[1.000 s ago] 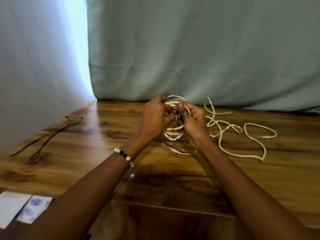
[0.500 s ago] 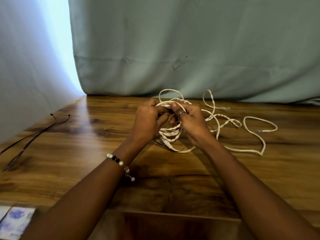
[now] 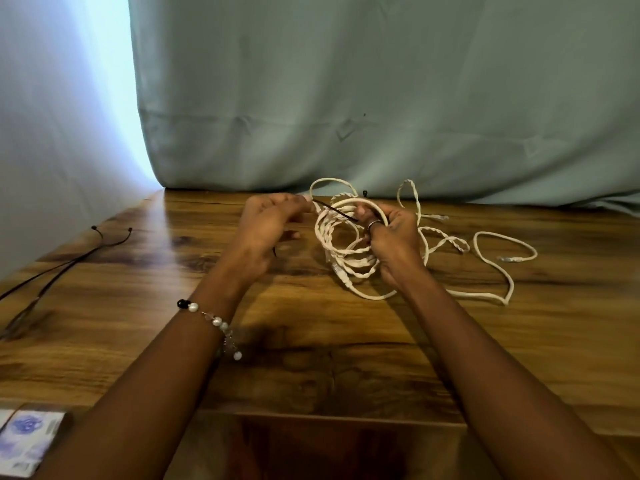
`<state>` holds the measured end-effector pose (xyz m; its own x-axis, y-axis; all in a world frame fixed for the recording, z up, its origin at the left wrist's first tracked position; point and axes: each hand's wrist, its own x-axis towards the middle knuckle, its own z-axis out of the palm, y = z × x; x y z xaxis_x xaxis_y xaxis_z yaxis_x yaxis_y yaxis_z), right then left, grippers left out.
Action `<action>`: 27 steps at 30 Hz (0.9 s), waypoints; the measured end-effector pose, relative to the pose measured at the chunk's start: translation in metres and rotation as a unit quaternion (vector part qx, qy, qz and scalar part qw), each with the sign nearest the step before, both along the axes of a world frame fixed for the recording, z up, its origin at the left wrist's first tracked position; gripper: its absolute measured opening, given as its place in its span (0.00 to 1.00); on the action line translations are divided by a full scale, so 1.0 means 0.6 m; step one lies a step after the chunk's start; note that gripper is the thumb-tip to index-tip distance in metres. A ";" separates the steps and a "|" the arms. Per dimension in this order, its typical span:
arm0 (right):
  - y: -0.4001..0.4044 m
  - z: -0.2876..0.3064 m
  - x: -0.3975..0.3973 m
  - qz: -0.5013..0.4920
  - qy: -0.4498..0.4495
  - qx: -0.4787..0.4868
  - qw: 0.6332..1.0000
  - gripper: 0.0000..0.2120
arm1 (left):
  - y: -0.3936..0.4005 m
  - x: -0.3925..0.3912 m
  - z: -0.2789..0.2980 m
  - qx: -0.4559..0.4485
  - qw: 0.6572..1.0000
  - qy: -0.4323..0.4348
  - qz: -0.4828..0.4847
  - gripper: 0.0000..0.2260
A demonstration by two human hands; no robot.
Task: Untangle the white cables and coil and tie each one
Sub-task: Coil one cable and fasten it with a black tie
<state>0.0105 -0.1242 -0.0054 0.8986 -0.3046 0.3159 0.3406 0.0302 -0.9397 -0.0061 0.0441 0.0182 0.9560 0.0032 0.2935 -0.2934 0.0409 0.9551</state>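
Observation:
A coil of white cable [image 3: 341,251] is held just above the wooden table [image 3: 311,341]. My right hand [image 3: 393,242] grips the coil on its right side. A thin black tie [image 3: 334,211] stretches across the top of the coil. My left hand [image 3: 272,223] pinches the tie's left end, a little to the left of the coil. More white cable [image 3: 498,271], partly twisted together, trails loose on the table to the right.
Several thin black ties [image 3: 65,265] lie on the table at the far left. A small printed packet [image 3: 27,438] sits at the near left corner. A grey-green curtain [image 3: 381,98] hangs along the table's far edge.
My hands have come apart. The left hand has moved left, drawing the black tie out across the coil. The right hand keeps hold of the coil.

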 end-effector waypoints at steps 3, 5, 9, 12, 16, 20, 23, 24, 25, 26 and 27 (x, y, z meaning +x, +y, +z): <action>0.006 -0.004 0.002 0.008 -0.007 -0.059 0.998 0.10 | 0.004 0.001 0.004 -0.132 0.987 0.028 -0.088 0.09; 0.009 -0.005 0.001 0.021 -0.019 -0.092 0.995 0.11 | 0.006 -0.001 0.009 -0.195 0.968 0.035 -0.152 0.10; 0.010 -0.007 0.000 0.042 -0.018 -0.121 0.992 0.10 | 0.013 -0.003 0.009 -0.254 0.937 0.031 -0.238 0.14; 0.010 -0.005 -0.003 0.053 -0.012 -0.135 0.989 0.09 | 0.012 -0.002 0.006 -0.301 0.920 0.027 -0.251 0.23; 0.007 -0.002 -0.008 0.070 -0.010 -0.156 0.985 0.09 | 0.015 0.008 0.000 -0.327 0.907 0.004 -0.266 0.35; 0.005 -0.002 -0.008 0.077 0.006 -0.180 0.981 0.10 | 0.013 0.019 -0.006 -0.286 0.947 -0.035 -0.144 0.21; 0.004 -0.001 -0.008 0.080 0.012 -0.206 0.975 0.11 | 0.013 0.022 -0.005 -0.333 0.937 -0.055 -0.089 0.07; 0.005 -0.001 -0.008 0.082 0.013 -0.211 0.974 0.11 | 0.014 0.022 -0.004 -0.356 0.929 -0.052 -0.084 0.05; 0.004 0.000 -0.009 0.086 0.012 -0.218 0.972 0.11 | 0.015 0.023 -0.004 -0.371 0.924 -0.047 -0.077 0.05; 0.004 0.000 -0.009 0.088 0.009 -0.233 0.968 0.12 | 0.017 0.024 -0.004 -0.380 0.921 -0.042 -0.070 0.05; 0.004 0.000 -0.009 0.091 0.005 -0.255 0.963 0.12 | 0.017 0.025 -0.004 -0.387 0.919 -0.037 -0.065 0.06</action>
